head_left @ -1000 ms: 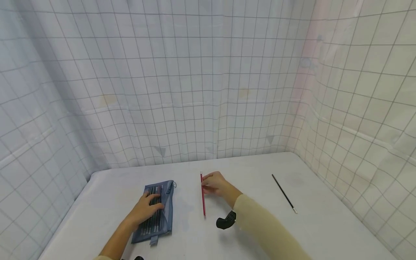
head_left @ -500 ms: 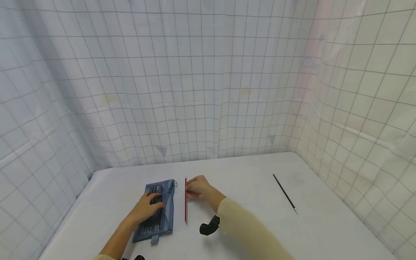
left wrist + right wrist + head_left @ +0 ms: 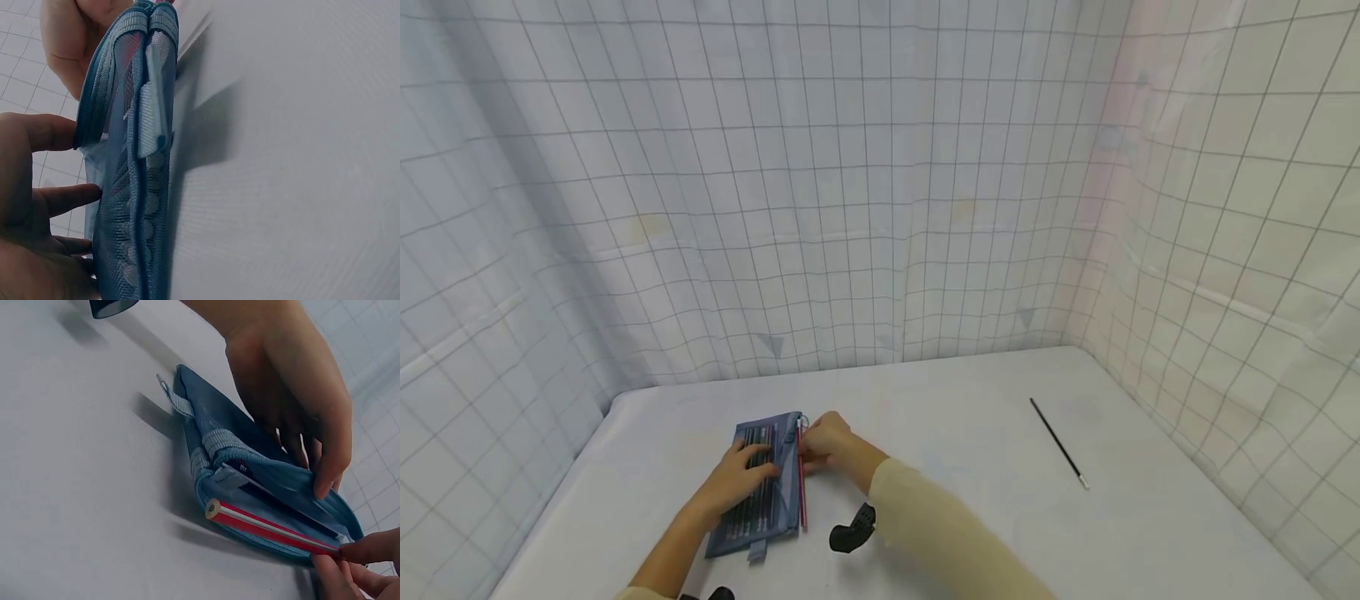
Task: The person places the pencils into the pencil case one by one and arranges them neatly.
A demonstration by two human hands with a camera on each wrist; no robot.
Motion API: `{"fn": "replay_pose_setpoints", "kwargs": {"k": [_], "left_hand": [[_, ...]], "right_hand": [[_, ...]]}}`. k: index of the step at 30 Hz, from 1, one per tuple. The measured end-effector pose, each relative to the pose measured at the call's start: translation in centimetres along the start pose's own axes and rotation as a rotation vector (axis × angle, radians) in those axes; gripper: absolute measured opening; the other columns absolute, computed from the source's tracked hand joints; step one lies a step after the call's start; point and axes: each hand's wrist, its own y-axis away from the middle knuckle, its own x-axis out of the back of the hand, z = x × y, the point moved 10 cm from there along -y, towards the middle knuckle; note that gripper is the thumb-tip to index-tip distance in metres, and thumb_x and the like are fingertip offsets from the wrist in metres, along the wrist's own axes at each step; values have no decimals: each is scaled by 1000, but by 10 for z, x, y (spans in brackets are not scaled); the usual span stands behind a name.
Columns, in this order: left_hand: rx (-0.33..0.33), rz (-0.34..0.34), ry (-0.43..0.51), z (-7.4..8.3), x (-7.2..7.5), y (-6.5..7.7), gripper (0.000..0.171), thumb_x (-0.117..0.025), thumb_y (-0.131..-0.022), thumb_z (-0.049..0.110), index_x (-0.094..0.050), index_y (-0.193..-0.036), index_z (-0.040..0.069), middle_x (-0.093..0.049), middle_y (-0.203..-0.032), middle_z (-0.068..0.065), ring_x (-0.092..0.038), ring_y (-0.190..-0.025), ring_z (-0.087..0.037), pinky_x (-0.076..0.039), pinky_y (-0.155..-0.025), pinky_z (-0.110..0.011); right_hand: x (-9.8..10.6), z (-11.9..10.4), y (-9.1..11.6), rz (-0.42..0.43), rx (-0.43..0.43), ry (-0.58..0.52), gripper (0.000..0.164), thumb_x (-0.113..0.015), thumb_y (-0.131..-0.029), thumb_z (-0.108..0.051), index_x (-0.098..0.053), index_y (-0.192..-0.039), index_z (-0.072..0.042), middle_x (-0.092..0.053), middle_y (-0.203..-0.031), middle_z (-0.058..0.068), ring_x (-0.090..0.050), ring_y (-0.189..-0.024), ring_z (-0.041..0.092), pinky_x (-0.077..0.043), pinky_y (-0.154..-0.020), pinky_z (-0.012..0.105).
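Observation:
A blue mesh pencil case (image 3: 787, 500) lies on the table at left, several pencils showing through its mesh. My left hand (image 3: 733, 482) rests on it with fingers spread. In the right wrist view, the left thumb (image 3: 331, 465) touches the upper edge of the case's unzipped mouth, which gapes. My right hand (image 3: 826, 442) pinches a red pencil with a pale stripe (image 3: 269, 531) near one end. The pencil lies along the mouth, overlapping the opening in that view, its flat unsharpened end toward the tab side. In the left wrist view, the right hand (image 3: 72, 44) is partly hidden behind the case.
A black pencil with a white end (image 3: 1058, 442) lies on the white table (image 3: 955, 517) at right. Grid-patterned white curtains (image 3: 880, 208) enclose the table at the back and sides. A black curved device (image 3: 852, 529) sits by the right wrist.
My right hand has carried the red pencil leftward from the table's middle to the right edge of the pencil case. The left hand has stayed on the case.

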Motion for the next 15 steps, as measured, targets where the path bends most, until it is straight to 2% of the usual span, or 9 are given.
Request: {"fn": "replay_pose_setpoints", "kwargs": {"k": [3, 7, 12, 15], "left_hand": [[6, -1, 5, -1, -1, -1, 69, -63, -98, 35, -44, -150, -7, -4, -161, -43, -4, -144, -67, -11, -110, -78], [-5, -5, 13, -1, -2, -1, 69, -63, -98, 36, -45, -150, -6, -3, -161, -43, -3, -144, -67, -12, -110, -79], [-17, -11, 24, -2, -2, 0, 68, -62, -99, 34, -44, -150, -7, -2, -161, -42, -3, -145, -66, -13, -111, -78], [-17, -10, 24, -3, -2, 0, 67, -61, -100, 32, -43, -151, -7, -2, -162, -41, -3, -145, -65, -12, -111, -77]], "right_hand": [[-5, -1, -3, 34, -24, 45, 16, -75, -85, 9, -65, -82, -3, -67, -72, 8, -62, -54, 15, -53, -45, 22], [-14, -2, -8, 66, -14, 81, 16, -74, -84, 11, -64, -82, -1, -65, -69, 9, -60, -50, 16, -53, -44, 23], [-19, -9, -8, 114, 32, 160, 13, -67, -82, 15, -65, -84, 2, -62, -74, 10, -60, -48, 17, -54, -45, 25], [-19, -11, -8, 118, 22, 150, 12, -66, -83, 16, -66, -86, 4, -61, -77, 11, -61, -49, 18, -53, -44, 25]]}}
